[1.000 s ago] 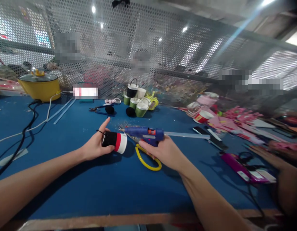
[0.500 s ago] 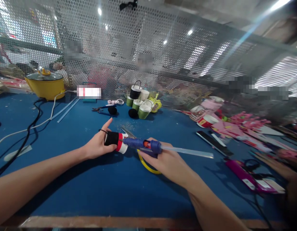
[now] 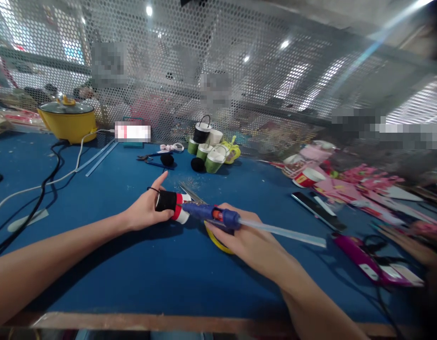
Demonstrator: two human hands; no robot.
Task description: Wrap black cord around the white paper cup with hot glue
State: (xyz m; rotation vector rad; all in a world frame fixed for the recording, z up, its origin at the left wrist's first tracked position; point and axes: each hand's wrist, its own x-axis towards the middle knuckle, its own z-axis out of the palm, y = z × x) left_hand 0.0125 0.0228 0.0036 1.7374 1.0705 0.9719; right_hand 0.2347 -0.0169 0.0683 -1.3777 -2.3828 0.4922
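Observation:
My left hand [image 3: 147, 208] is closed around a small cup [image 3: 166, 201] wrapped in black with a red band and a white rim. The cup lies tipped on its side, its rim toward the right. My right hand [image 3: 250, 241] grips a blue hot glue gun [image 3: 207, 212], and a long clear glue stick [image 3: 285, 231] sticks out of its back. The gun's nozzle is at the red band; whether it touches cannot be seen. Under the gun and right hand lie scissors [image 3: 192, 192] with a yellow handle [image 3: 218, 241], partly hidden.
Small green and white cups [image 3: 214, 159] stand at the back beside black balls [image 3: 197, 164] and pliers [image 3: 150, 158]. A yellow pot [image 3: 69, 125] sits back left. On the right lie a phone [image 3: 317, 211], a purple power strip [image 3: 367, 259], pink pieces and another person's hand [image 3: 406, 243].
The view has shifted slightly. Both hands keep their holds, with the glue gun's nozzle still at the cup's red band.

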